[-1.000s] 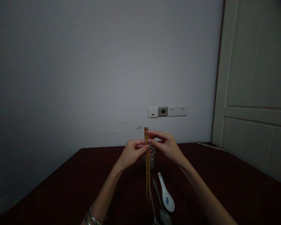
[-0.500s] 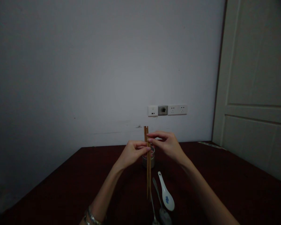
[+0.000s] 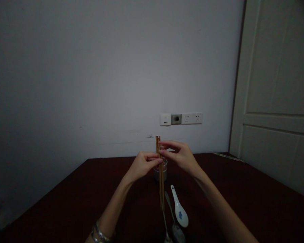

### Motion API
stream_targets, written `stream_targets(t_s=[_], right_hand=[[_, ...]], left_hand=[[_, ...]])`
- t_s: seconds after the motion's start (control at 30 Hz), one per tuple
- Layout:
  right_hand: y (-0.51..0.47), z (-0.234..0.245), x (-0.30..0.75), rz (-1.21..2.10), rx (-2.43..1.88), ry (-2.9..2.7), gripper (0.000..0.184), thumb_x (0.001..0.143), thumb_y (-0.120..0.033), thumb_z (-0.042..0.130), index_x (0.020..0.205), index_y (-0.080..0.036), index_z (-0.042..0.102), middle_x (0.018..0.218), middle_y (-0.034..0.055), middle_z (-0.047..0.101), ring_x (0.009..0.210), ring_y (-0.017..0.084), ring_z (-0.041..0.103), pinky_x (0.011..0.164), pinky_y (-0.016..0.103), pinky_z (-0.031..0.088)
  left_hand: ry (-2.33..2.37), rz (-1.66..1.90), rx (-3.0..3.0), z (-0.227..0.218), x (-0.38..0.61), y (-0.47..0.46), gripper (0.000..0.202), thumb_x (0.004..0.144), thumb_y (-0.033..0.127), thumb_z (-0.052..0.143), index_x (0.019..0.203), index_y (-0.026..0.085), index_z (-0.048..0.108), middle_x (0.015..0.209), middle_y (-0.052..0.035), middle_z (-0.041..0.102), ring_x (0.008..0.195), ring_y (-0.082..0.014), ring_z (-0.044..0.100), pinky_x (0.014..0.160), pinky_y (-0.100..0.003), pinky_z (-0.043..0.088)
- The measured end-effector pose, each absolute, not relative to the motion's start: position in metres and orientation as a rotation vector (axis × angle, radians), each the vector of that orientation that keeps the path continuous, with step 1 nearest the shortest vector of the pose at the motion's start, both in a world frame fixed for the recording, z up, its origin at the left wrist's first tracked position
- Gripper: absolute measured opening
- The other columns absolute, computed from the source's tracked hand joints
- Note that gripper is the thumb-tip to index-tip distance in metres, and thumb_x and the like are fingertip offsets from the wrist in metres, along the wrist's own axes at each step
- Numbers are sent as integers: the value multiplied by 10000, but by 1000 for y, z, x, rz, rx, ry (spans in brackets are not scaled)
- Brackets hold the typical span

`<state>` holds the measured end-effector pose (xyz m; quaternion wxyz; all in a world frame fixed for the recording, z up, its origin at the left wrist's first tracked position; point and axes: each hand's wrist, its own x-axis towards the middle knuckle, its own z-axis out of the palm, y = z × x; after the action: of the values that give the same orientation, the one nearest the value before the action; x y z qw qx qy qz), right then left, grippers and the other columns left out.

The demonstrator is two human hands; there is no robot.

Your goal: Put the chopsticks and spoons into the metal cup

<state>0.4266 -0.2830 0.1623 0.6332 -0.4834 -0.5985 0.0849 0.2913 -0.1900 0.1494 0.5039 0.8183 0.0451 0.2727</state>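
Brown wooden chopsticks (image 3: 161,182) stand nearly upright in front of me, their tops close together. My left hand (image 3: 144,164) is closed, pinching them around the middle of their upper half between thumb and fingers. Higher up, my right hand (image 3: 177,152) pinches the same chopsticks near the top. Behind them a round metal-and-clear container (image 3: 156,174) stands on the table, partly hidden by the chopsticks and fingers. Close below lie a white ceramic spoon (image 3: 180,212) with a blue mark and two metal spoons, one (image 3: 177,233) to the right of the other (image 3: 165,222).
The dark red table (image 3: 91,195) reaches back to a pale wall (image 3: 103,84). Sockets and switches (image 3: 192,118) sit on the wall above it. A panelled door (image 3: 276,101) borders the right side, with a flat strip (image 3: 229,157) on the table's far right edge.
The lower ends of the chopsticks have tipped slightly away and risen a little. Both hands keep hold of them in almost the same place.
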Motion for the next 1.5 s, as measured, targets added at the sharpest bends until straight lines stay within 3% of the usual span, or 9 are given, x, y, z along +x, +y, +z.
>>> stream_targets(t_s=[0.2, 0.4, 0.77, 1.0, 1.27, 1.5], right_hand=[[-281, 162, 426, 279, -1112, -1344, 294, 636, -296, 671, 893, -153, 665, 773, 46, 657, 714, 145, 594, 669, 297, 487], [-282, 163, 427, 259, -1162, -1475, 180, 679, -312, 631, 682, -134, 657, 696, 29, 627, 679, 130, 556, 632, 255, 443], [-271, 158, 430, 359, -1300, -1394, 264, 649, -376, 638, 688, -117, 674, 655, 40, 651, 601, 124, 558, 558, 234, 414], [-254, 185, 452, 215, -1359, -1400, 246, 644, -356, 638, 660, -114, 679, 595, 27, 626, 533, 97, 510, 517, 222, 394], [-214, 250, 506, 29, -1373, -1230, 288, 602, -343, 679, 717, -79, 687, 620, 67, 636, 525, 97, 521, 479, 217, 408], [-175, 245, 542, -15, -1458, -1184, 258, 593, -315, 686, 674, -71, 682, 523, 40, 599, 460, 84, 498, 429, 195, 374]], left_hand=[[130, 676, 2027, 149, 292, -188, 238, 764, 280, 542, 850, 94, 662, 823, -93, 681, 739, -165, 628, 709, -290, 485], [128, 692, 2005, 148, 292, -186, 246, 757, 265, 550, 905, 102, 660, 839, -92, 683, 750, -166, 630, 713, -290, 485], [124, 630, 1952, 136, 300, -171, 260, 741, 307, 575, 843, 86, 666, 791, -90, 682, 714, -171, 632, 656, -262, 481], [217, 756, 1762, 135, 302, -152, 348, 668, 306, 659, 937, 85, 635, 816, -102, 687, 734, -178, 642, 686, -270, 497], [585, 856, 1453, 74, 306, -67, 253, 703, 301, 634, 779, 61, 618, 735, -137, 677, 609, -167, 644, 575, -242, 517], [780, 827, 1330, 10, 295, -26, 257, 718, 313, 626, 734, 58, 598, 696, -146, 666, 581, -170, 643, 540, -236, 517]])
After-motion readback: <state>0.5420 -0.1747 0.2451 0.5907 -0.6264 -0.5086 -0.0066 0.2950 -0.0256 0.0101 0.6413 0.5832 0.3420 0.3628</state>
